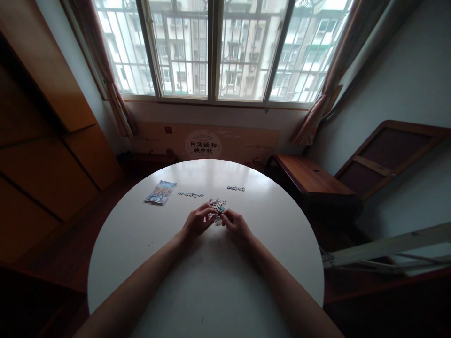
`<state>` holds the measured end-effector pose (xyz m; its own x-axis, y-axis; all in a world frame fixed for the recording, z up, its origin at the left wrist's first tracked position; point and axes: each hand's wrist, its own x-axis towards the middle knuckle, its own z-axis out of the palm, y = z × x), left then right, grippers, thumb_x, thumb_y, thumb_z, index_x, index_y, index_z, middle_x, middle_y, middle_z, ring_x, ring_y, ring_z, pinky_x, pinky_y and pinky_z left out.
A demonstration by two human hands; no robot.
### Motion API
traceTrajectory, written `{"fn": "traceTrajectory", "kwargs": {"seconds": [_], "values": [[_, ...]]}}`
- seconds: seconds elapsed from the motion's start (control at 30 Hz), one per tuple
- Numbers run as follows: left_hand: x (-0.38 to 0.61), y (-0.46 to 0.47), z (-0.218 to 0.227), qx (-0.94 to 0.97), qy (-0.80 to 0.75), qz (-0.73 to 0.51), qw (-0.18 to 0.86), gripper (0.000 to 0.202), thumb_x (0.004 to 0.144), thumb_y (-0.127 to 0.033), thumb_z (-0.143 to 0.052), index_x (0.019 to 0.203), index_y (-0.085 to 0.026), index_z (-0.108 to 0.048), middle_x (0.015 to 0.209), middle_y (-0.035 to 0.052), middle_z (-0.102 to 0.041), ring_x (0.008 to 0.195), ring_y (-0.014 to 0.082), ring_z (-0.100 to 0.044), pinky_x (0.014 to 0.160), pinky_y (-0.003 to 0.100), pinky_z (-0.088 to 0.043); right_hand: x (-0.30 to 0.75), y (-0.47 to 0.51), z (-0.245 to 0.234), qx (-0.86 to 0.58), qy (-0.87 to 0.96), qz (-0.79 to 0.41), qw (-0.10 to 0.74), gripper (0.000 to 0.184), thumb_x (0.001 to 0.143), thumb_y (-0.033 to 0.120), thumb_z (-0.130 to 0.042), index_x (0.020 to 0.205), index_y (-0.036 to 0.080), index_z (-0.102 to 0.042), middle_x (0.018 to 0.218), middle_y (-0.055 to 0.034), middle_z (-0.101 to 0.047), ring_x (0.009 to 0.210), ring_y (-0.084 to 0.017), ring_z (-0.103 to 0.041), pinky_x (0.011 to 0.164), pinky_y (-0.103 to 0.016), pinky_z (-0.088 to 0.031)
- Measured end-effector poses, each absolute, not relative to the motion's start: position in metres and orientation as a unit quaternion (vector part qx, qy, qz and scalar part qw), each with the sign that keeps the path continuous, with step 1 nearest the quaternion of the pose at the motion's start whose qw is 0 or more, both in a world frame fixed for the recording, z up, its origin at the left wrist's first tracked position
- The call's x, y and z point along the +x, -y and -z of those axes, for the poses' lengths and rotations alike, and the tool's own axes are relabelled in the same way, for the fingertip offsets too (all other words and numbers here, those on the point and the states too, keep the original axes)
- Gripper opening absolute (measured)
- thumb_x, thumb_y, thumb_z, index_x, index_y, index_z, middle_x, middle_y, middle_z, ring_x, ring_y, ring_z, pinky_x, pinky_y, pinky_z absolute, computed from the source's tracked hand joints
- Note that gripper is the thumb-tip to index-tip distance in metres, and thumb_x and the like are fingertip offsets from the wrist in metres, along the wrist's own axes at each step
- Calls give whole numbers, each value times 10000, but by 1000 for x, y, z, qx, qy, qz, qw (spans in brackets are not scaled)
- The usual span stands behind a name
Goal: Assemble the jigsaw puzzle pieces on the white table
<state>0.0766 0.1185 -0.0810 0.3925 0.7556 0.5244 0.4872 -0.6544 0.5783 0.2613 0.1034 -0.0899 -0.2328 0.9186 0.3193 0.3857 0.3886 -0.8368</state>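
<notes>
Both my hands meet near the middle of a round white table [148, 263]. My left hand [197, 220] and my right hand [235, 224] have their fingers curled in a pinch over small jigsaw pieces at the near edge of a loose pile of puzzle pieces [217, 204]. Which piece each hand holds is too small to make out. A short joined strip of pieces [190, 194] lies left of the pile, and another strip [236, 188] lies beyond it to the right. A colourful picture card [160, 192] rests on the table's left side.
Behind the table is a barred window [214, 47] with curtains at both sides. A low wooden bench [310, 176] and a leaning wooden frame [387, 159] stand at the right. Wooden cabinets [45, 141] line the left wall.
</notes>
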Motion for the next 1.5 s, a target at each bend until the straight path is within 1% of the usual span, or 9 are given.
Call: {"fn": "traceTrajectory", "kwargs": {"seconds": [0.1, 0.2, 0.43, 0.6, 0.73, 0.8, 1.03, 1.17, 1.5], "values": [[76, -119, 82, 828, -379, -386, 148, 156, 849, -280, -532, 902, -189, -646, 913, 40, -610, 592, 58, -536, 575, 183, -445, 261, -103, 89, -459, 718, -318, 416, 244, 868, 349, -435, 748, 168, -548, 601, 7, -577, 526, -105, -482, 543, -208, -379], [76, -121, 84, 833, -373, -385, 137, 169, 860, -289, -519, 902, -185, -646, 910, 41, -612, 584, 56, -532, 563, 179, -436, 261, -103, 89, -456, 721, -324, 408, 236, 876, 349, -421, 773, 173, -539, 602, 10, -580, 535, -108, -493, 561, -210, -388], [75, -124, 90, 838, -351, -405, 106, 167, 863, -282, -527, 941, -194, -645, 930, 33, -609, 559, 38, -515, 541, 164, -420, 262, -106, 94, -456, 726, -321, 402, 256, 880, 346, -411, 713, 178, -510, 616, 6, -570, 575, -116, -516, 603, -221, -396], [75, -124, 90, 842, -348, -402, 88, 172, 869, -292, -521, 886, -185, -656, 880, 28, -614, 547, 37, -514, 532, 160, -412, 261, -106, 95, -454, 724, -321, 408, 229, 869, 322, -428, 724, 176, -528, 616, 5, -568, 569, -118, -511, 584, -223, -388], [75, -123, 89, 841, -360, -395, 84, 174, 869, -291, -520, 870, -187, -660, 869, 29, -620, 572, 49, -537, 547, 166, -417, 260, -106, 93, -462, 702, -328, 432, 164, 842, 304, -472, 858, 170, -566, 625, 10, -572, 549, -114, -503, 562, -221, -388], [75, -122, 87, 840, -366, -392, 83, 171, 868, -289, -520, 882, -191, -660, 878, 30, -623, 582, 53, -547, 554, 167, -421, 260, -106, 92, -465, 690, -327, 448, 174, 827, 304, -497, 911, 167, -565, 614, 16, -567, 534, -111, -495, 544, -218, -384], [75, -120, 83, 834, -378, -391, 93, 170, 866, -283, -520, 872, -189, -662, 880, 30, -623, 591, 56, -550, 568, 170, -426, 261, -105, 92, -461, 686, -306, 472, 140, 781, 278, -551, 841, 160, -594, 626, 3, -575, 544, -107, -501, 526, -209, -387], [75, -120, 84, 833, -377, -394, 99, 161, 861, -277, -529, 880, -190, -663, 878, 29, -622, 591, 56, -550, 571, 172, -426, 261, -106, 92, -466, 686, -295, 473, 142, 760, 261, -572, 847, 156, -609, 631, 3, -571, 534, -101, -484, 515, -208, -389], [76, -120, 84, 831, -376, -395, 109, 149, 854, -268, -539, 867, -189, -665, 867, 24, -617, 571, 51, -536, 561, 172, -425, 261, -106, 91, -470, 691, -282, 471, 139, 776, 267, -557, 823, 154, -624, 666, -11, -593, 546, -107, -498, 528, -217, -401]]}}
